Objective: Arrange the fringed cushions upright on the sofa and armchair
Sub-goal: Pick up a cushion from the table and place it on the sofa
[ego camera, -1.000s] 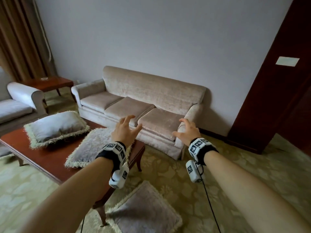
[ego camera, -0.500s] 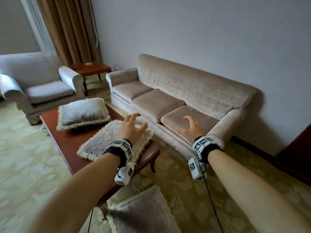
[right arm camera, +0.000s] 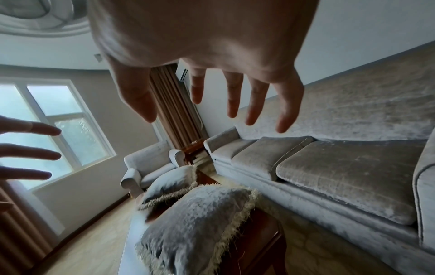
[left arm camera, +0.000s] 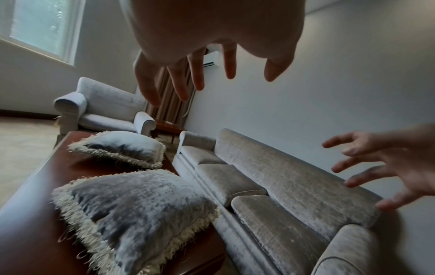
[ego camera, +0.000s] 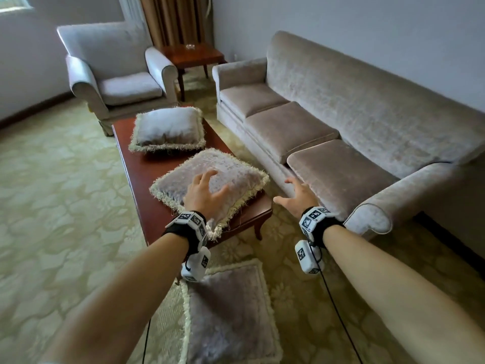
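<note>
Step (judged): reach for near cushion (ego camera: pixel 210 177); nothing lifted yet.
L hand (ego camera: pixel 203 197): above near cushion, fingers (left arm camera: pixel 179 81) spread wide, holding nothing; contact w/ fabric can't be told from head view, wrist view shows air under fingertips.
R hand (ego camera: pixel 299 197): in gap betw. counter and sofa (ego camera: pixel 367 114), fingers (right arm camera: pixel 256 104) splayed wide, empty, beside cushion's right edge.
Cushions: three seen, all flat. Near cushion on counter (ego camera: pixel 136 185) end, one corner overhanging the edge. Far cushion (ego camera: pixel 168 127) on same counter, toward armchair (ego camera: pixel 118 72). Floor cushion (ego camera: pixel 225 311) on carpet (ego camera: pixel 52 206), below L forearm, just beside counter leg.
Targets: sofa seats and armchair seat bare; no cushion upright.
Risk 1: one-sided grab → soft filling sags, cushion folds or slips off the overhanging corner.
Risk 2: pinching fringe only → loose strands give poor hold, may pull.
Risk 3: floor cushion close to the feet, prob. a trip or step-on hazard when moving to sofa.
Risk 4: plush cushion may slump fwd unless leaned on backrest.
Risk 5: wrist cables hang low, could snag counter corner.
Surface: polished red-brown wood, looks slick.
Room: pale walls, patterned cream carpet, brown curtain (ego camera: pixel 173 19), small side table (ego camera: pixel 194 55) in corner betw. armchair and sofa, window at left.
</note>
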`<state>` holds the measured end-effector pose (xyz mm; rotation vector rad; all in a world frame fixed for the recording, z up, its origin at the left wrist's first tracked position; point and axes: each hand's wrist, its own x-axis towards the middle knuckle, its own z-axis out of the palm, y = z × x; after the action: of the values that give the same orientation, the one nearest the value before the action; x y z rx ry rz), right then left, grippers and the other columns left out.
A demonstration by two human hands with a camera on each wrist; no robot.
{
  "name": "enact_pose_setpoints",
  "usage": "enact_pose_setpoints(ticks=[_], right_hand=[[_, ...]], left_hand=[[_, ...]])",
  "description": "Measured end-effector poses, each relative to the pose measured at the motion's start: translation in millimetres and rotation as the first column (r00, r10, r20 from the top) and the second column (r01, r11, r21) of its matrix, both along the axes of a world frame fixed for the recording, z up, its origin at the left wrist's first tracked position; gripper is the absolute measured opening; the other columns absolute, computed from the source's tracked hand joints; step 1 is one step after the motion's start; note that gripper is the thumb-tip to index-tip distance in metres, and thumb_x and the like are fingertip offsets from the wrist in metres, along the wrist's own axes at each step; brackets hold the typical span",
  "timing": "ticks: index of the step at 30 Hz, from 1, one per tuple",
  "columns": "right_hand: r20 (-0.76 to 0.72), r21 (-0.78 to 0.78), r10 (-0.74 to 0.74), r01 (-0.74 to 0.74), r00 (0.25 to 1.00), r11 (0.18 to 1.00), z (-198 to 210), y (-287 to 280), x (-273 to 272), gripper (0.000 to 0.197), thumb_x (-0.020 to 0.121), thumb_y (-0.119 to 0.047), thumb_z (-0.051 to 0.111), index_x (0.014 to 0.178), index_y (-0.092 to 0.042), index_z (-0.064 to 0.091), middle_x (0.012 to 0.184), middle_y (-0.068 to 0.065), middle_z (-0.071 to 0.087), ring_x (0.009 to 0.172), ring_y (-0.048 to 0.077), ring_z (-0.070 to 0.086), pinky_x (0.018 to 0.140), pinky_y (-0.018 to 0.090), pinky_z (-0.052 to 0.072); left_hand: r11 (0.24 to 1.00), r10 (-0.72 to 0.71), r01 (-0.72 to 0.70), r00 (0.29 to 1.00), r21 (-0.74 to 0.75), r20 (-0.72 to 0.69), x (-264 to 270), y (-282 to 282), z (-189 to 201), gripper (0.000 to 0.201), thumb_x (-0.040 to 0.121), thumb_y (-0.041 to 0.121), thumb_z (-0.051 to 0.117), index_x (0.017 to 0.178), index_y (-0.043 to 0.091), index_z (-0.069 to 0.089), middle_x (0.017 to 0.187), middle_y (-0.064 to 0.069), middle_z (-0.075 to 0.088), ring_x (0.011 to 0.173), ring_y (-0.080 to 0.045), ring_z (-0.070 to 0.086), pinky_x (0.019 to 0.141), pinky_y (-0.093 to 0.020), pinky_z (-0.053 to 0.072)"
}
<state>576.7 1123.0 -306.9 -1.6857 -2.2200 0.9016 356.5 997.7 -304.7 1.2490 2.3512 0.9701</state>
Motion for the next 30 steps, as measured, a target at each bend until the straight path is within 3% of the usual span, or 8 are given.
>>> enact_pose_setpoints(ticks=[5, 8, 17, 21, 30], right_hand=[[0.059, -0.033, 0.06, -0.058, 0.996, 0.998, -14.4, -9.3, -38.8, 0.066, 0.075, -0.049, 0.069, 0.134, -0.037, 0.043, 0.138, 0.008, 0.043, 0.118, 0.03, 0.05, 0.098, 0.043, 0.045], [0.084, -0.045, 0.074, -0.07, 0.994, 0.996, -30.2, -19.1, -60.7, 0.07, 0.071, -0.053, 0.068, 0.134, -0.037, 0.043, 0.137, 0.008, 0.046, 0.121, 0.03, 0.049, 0.1, 0.044, 0.044], [0.15, -0.207, -0.042, 0.073, 0.988, 0.976, -117.7, -55.3, -94.3, 0.062, 0.075, -0.048, 0.072, 0.131, -0.038, 0.046, 0.129, 0.005, 0.047, 0.12, 0.027, 0.048, 0.099, 0.039, 0.042], [0.182, -0.301, -0.052, 0.106, 0.982, 0.948, -163.7, -72.0, -81.0, 0.06, 0.077, -0.044, 0.075, 0.13, -0.037, 0.048, 0.126, 0.003, 0.048, 0.118, 0.023, 0.05, 0.091, 0.032, 0.039], [0.236, -0.478, -0.075, 0.182, 0.969, 0.859, -282.1, -70.2, -34.4, 0.063, 0.079, -0.042, 0.075, 0.134, -0.032, 0.046, 0.119, 0.005, 0.047, 0.114, 0.026, 0.049, 0.087, 0.034, 0.038]], left_hand=[[0.997, 0.081, -0.08, 0.995, -0.013, 0.065, -40.9, -22.8, -25.9, 0.057, 0.087, 0.055, 0.06, 0.136, 0.031, 0.045, 0.143, -0.006, 0.043, 0.119, -0.024, 0.052, 0.098, -0.048, 0.047], [0.992, 0.129, -0.128, 0.986, -0.017, 0.104, -67.0, -35.3, -45.3, 0.055, 0.086, 0.055, 0.06, 0.134, 0.033, 0.047, 0.14, -0.004, 0.045, 0.118, -0.022, 0.052, 0.1, -0.052, 0.044], [0.971, 0.167, -0.121, 0.96, -0.205, 0.226, -130.8, -70.5, -138.7, 0.056, 0.081, 0.06, 0.058, 0.131, 0.037, 0.048, 0.138, -0.004, 0.044, 0.125, -0.026, 0.047, 0.104, -0.054, 0.039], [0.948, 0.165, -0.083, 0.954, -0.308, 0.252, -127.4, -81.8, -194.0, 0.054, 0.082, 0.06, 0.059, 0.13, 0.038, 0.048, 0.137, -0.005, 0.044, 0.123, -0.027, 0.049, 0.103, -0.054, 0.04], [0.907, 0.228, -0.081, 0.919, -0.413, 0.322, -78.7, -82.2, -306.9, 0.058, 0.076, 0.068, 0.056, 0.128, 0.041, 0.049, 0.129, -0.002, 0.049, 0.113, -0.024, 0.055, 0.099, -0.046, 0.046]])
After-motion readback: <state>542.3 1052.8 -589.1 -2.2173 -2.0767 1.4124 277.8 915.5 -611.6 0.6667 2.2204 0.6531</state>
